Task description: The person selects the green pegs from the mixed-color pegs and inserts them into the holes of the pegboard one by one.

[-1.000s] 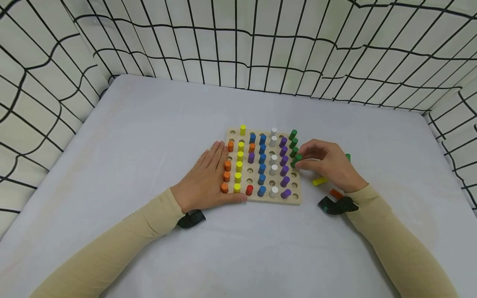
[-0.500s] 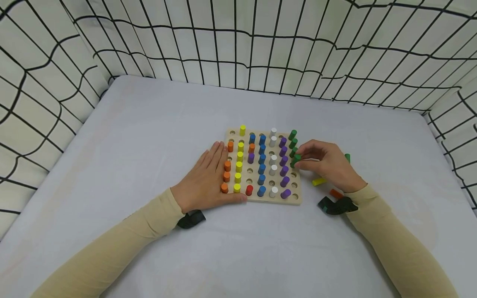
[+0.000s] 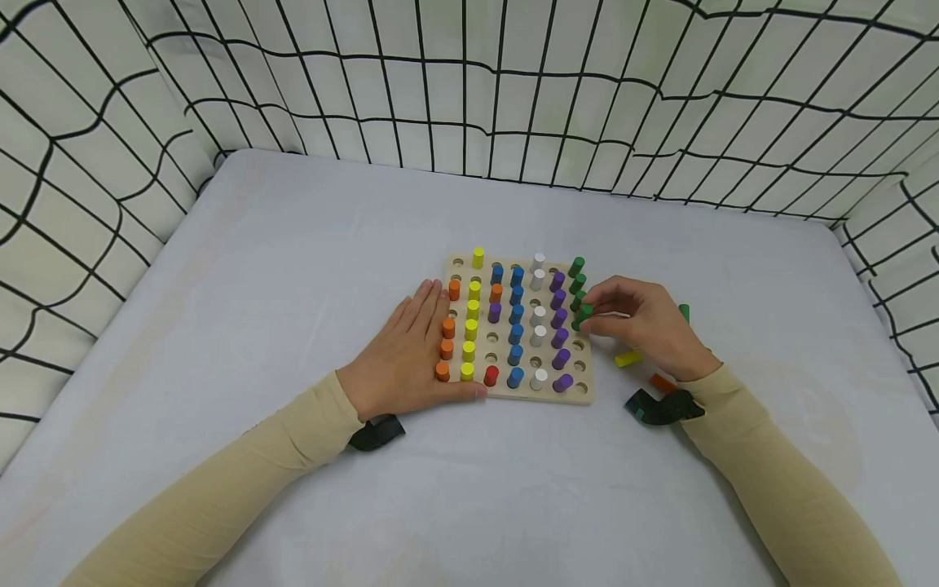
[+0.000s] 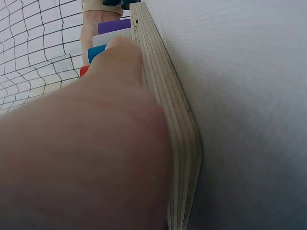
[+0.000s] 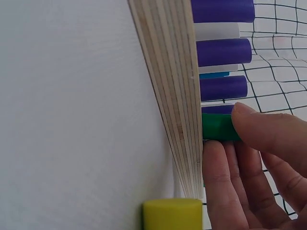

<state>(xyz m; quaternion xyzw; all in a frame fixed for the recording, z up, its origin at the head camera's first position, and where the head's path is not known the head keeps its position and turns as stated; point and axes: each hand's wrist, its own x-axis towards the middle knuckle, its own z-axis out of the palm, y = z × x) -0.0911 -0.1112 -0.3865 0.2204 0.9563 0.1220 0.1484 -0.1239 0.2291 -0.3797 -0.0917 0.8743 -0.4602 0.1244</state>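
A wooden pegboard (image 3: 513, 391) lies on the white cloth, with rows of coloured pegs standing in its holes. My left hand (image 3: 403, 355) rests flat along its left edge, fingers straight, the thumb reaching along the front edge. In the left wrist view that thumb (image 4: 122, 52) lies against the board's layered side. At the right edge my right hand (image 3: 645, 319) pinches a green peg (image 3: 583, 316) between thumb and fingers. The right wrist view shows this green peg (image 5: 218, 127) upright from the board's face, beside a line of purple pegs (image 5: 223, 88).
Right of the board lie a loose yellow peg (image 3: 628, 358), an orange peg (image 3: 663, 382) and a green peg (image 3: 685, 312), the last partly behind my right hand. Black wire mesh (image 3: 499, 106) walls the table's far side and both flanks.
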